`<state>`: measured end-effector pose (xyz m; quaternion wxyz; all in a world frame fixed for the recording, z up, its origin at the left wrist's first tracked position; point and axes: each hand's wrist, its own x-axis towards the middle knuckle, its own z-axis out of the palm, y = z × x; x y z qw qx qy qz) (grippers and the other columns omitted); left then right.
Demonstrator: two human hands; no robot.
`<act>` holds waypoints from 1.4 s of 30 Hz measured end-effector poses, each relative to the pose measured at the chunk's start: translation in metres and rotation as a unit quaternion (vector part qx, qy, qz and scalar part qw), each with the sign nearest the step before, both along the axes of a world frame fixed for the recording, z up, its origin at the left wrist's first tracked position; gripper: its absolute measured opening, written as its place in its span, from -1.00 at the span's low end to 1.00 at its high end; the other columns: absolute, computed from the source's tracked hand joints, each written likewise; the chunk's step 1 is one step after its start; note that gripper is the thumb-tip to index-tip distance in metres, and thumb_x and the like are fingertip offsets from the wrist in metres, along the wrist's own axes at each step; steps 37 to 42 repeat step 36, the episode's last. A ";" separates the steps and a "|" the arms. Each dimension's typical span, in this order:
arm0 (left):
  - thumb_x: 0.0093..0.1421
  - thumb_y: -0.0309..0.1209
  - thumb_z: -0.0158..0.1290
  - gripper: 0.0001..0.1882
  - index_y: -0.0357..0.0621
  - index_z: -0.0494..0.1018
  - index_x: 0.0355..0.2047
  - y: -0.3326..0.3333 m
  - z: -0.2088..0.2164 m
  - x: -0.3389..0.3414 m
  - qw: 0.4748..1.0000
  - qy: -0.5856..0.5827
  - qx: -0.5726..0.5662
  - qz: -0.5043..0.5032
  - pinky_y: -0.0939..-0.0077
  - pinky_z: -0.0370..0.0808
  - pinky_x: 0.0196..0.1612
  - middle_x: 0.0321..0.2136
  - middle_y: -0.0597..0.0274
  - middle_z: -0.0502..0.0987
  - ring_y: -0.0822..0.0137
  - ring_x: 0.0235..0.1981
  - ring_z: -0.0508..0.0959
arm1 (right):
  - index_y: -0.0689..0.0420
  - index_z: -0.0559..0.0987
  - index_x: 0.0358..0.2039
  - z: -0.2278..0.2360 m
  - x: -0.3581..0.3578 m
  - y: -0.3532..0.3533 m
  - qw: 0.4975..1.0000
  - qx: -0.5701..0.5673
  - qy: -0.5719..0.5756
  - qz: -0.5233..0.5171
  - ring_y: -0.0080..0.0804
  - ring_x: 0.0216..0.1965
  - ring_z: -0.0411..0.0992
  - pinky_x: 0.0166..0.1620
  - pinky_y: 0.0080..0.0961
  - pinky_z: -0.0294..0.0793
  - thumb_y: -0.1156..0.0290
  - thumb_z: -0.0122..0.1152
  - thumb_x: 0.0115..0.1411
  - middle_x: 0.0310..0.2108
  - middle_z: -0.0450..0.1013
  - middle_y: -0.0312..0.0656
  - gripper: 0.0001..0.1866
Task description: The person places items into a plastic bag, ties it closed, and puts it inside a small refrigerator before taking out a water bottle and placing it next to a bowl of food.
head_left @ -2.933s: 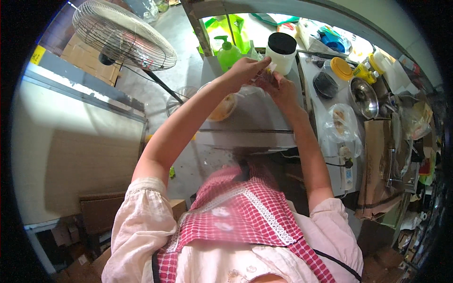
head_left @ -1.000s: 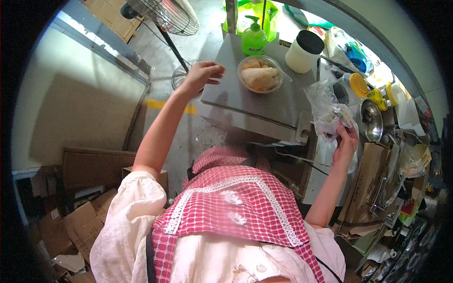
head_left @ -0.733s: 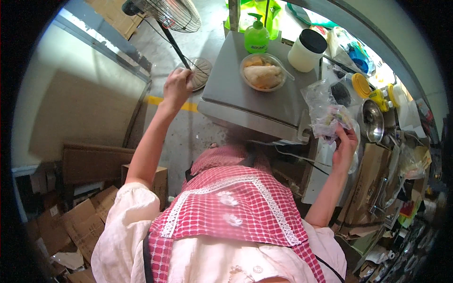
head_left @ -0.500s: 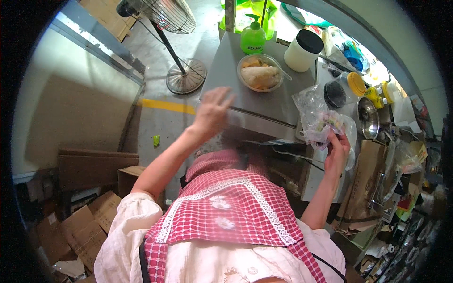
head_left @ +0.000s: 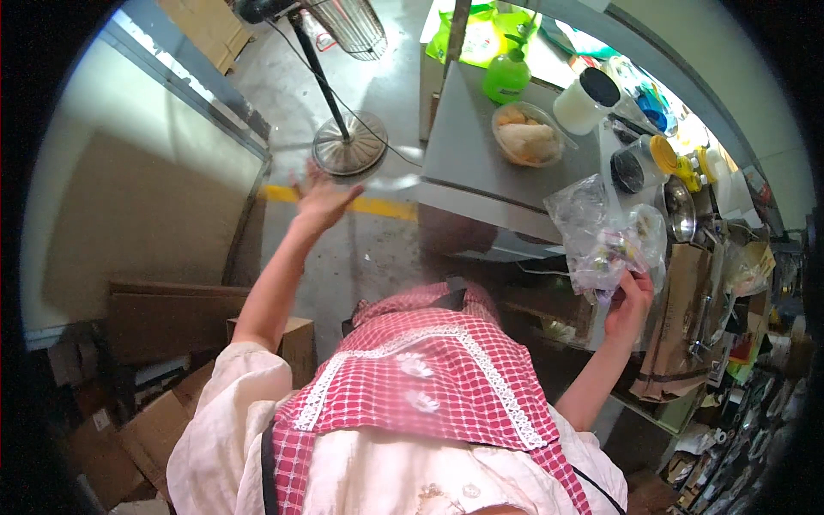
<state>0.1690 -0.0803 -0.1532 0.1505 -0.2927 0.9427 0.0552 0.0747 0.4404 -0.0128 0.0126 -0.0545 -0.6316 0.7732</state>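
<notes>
Head view: right hand (head_left: 631,296) grips a clear plastic bag (head_left: 605,236) at the table's (head_left: 468,146) near edge; left hand (head_left: 322,197) spread open, empty, well apart.

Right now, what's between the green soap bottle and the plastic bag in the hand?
In the head view, a clear bowl of pale food sits on the grey table between the green bottle and the bag.

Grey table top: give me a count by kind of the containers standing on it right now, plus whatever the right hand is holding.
Green pump bottle: 1
Clear bowl of food: 1
White tub with black lid: 1
Clear plastic bag in the right hand: 1
Total: 4
</notes>
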 end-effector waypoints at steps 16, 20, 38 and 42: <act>0.00 -0.35 0.13 -0.55 -0.05 0.56 -0.03 -0.177 -0.034 0.265 0.695 0.297 0.524 0.393 0.33 0.19 0.22 0.11 0.05 0.47 0.21 0.10 0.47 | 0.31 0.55 -0.04 -0.029 0.067 -0.463 0.840 -0.060 -0.153 0.517 -0.45 -0.24 0.55 -0.13 -0.49 0.55 0.48 0.23 0.12 -0.20 0.56 -0.18 -0.63; 0.18 -0.03 0.07 -0.40 -0.18 0.43 0.11 -0.198 -0.068 0.274 0.476 0.435 0.732 0.220 0.43 0.36 0.10 0.13 0.06 0.47 0.18 0.16 0.42 | 0.32 0.53 0.00 -0.078 0.098 -0.577 0.744 -0.035 -0.233 0.625 -0.42 -0.19 0.55 -0.09 -0.48 0.53 0.45 0.16 0.19 -0.16 0.55 -0.15 -0.63; 0.12 0.01 0.21 -0.24 -0.18 0.35 0.21 -0.292 -0.057 0.169 0.665 0.538 0.317 0.409 0.33 -0.11 0.42 0.20 0.05 0.41 0.31 0.37 0.16 | 0.09 0.61 -0.19 -0.219 0.046 -0.834 0.725 0.274 0.194 0.601 -0.04 -0.48 0.57 -0.34 -0.25 0.60 0.24 0.31 0.08 -0.35 0.61 -0.08 -0.70; 0.12 0.01 0.21 -0.24 -0.18 0.35 0.21 -0.292 -0.057 0.169 0.665 0.538 0.317 0.409 0.33 -0.11 0.42 0.20 0.05 0.41 0.31 0.37 0.16 | 0.09 0.61 -0.19 -0.219 0.046 -0.834 0.725 0.274 0.194 0.601 -0.04 -0.48 0.57 -0.34 -0.25 0.60 0.24 0.31 0.08 -0.35 0.61 -0.08 -0.70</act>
